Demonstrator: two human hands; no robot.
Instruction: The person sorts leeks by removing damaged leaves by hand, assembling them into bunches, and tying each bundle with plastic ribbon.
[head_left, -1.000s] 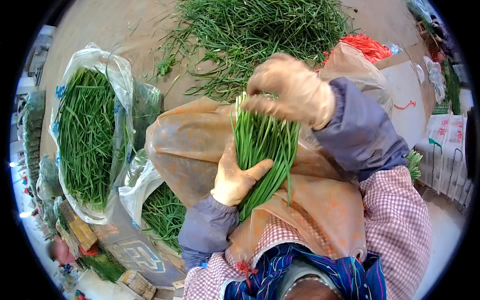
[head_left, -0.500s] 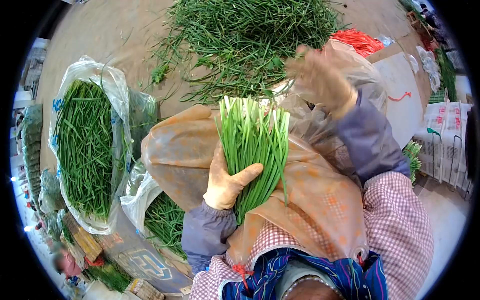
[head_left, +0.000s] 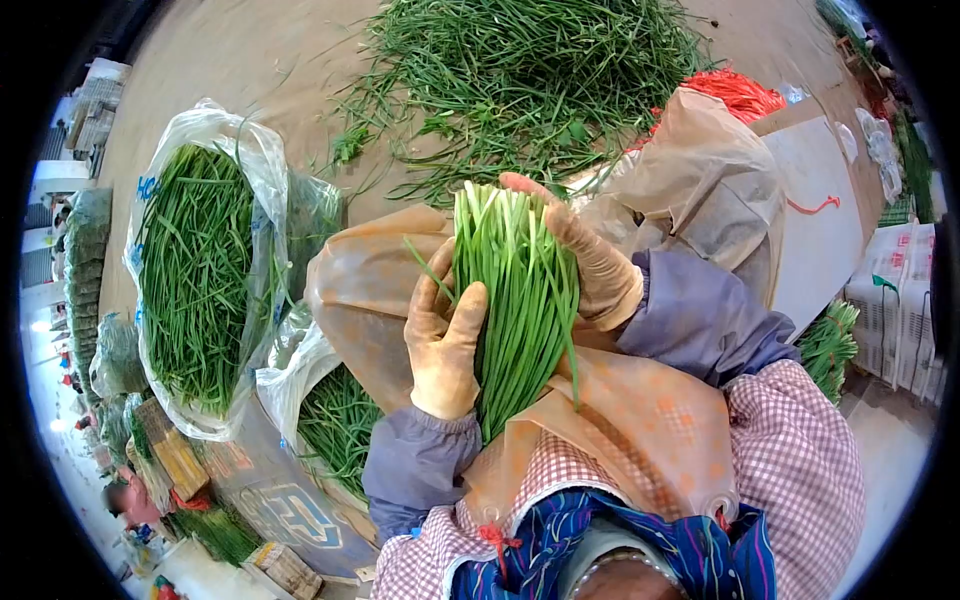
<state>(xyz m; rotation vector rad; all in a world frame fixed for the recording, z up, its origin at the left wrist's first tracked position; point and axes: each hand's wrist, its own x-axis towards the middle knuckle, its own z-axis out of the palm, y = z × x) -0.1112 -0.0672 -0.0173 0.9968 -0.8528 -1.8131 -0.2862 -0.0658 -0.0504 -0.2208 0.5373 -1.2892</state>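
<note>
Your left hand [head_left: 444, 345] and right hand [head_left: 600, 268] have their grip clamped on 1 green bundle [head_left: 517, 310] from opposite sides, over your apron [head_left: 650, 415].

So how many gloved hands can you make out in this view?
2: the left hand at the left side of the green bundle, and the right hand at its right side, near the pale ends. Any others in the background may be hidden or too small.
</note>
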